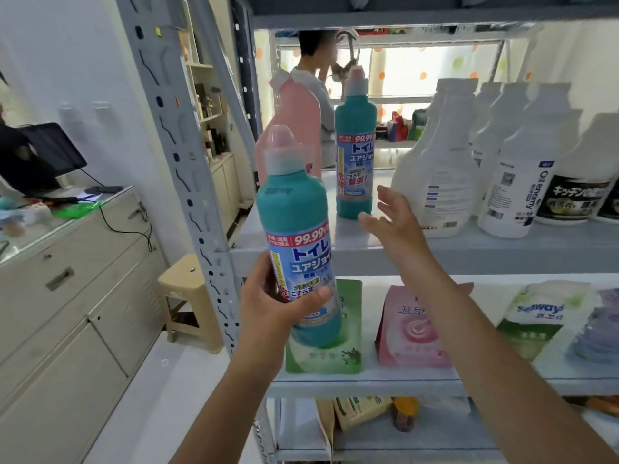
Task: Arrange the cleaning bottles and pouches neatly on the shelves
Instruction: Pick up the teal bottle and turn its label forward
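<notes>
One teal bottle held in left hand; right hand spread.

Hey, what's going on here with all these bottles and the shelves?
A person is stocking a metal shelf unit. Their left hand grips a teal bottle with a pink cap, held up in front of the upper shelf. Their right hand is open, fingers stretched toward a matching bottle standing on that shelf. A pink bottle stands behind it, with white bottles to the right. A green pouch and a pink pouch stand on the shelf below.
</notes>
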`<state>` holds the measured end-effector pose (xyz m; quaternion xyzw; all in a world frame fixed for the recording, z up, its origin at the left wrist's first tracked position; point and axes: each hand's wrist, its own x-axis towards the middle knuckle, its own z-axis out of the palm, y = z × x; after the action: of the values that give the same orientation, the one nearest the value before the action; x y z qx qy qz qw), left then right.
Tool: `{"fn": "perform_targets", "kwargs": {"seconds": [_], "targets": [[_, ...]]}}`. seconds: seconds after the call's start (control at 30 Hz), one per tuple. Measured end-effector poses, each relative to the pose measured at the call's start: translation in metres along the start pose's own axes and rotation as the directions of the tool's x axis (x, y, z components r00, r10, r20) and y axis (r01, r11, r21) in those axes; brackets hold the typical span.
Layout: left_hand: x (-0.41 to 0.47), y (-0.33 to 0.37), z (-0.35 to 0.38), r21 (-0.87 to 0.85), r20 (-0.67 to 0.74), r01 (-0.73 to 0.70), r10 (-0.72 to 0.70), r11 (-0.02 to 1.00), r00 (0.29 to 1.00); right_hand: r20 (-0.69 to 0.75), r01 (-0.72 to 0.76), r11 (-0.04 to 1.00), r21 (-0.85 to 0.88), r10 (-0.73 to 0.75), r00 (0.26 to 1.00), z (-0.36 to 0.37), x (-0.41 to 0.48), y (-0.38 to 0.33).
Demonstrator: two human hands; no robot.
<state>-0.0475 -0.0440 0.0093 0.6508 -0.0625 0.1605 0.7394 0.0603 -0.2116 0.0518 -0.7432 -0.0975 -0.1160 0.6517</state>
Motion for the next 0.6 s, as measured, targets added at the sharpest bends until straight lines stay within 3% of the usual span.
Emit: {"fn": "perform_targets", "kwargs": {"seconds": [0.1, 0.2, 0.33, 0.6], "targets": [[0.009, 0.005, -0.013, 0.049, -0.014, -0.008, 0.009, 0.999, 1.0, -0.007, -0.07, 0.985, -0.157, 0.07, 0.998, 0.01, 0.036, 0.008], [0.014, 0.006, -0.021, 0.067, 0.001, -0.029, 0.029, 0.997, 1.0, -0.061, -0.13, 0.974, -0.186, 0.12, 0.991, 0.02, 0.067, 0.012], [0.018, 0.005, -0.025, 0.085, 0.02, -0.053, 0.052, 0.995, 0.998, -0.116, -0.092, 0.986, -0.141, 0.075, 0.99, 0.039, 0.095, 0.01], [0.03, 0.002, -0.029, 0.067, 0.03, -0.036, 0.034, 0.997, 0.999, -0.08, -0.035, 0.924, -0.381, 0.004, 0.997, 0.036, 0.096, 0.007]]}}
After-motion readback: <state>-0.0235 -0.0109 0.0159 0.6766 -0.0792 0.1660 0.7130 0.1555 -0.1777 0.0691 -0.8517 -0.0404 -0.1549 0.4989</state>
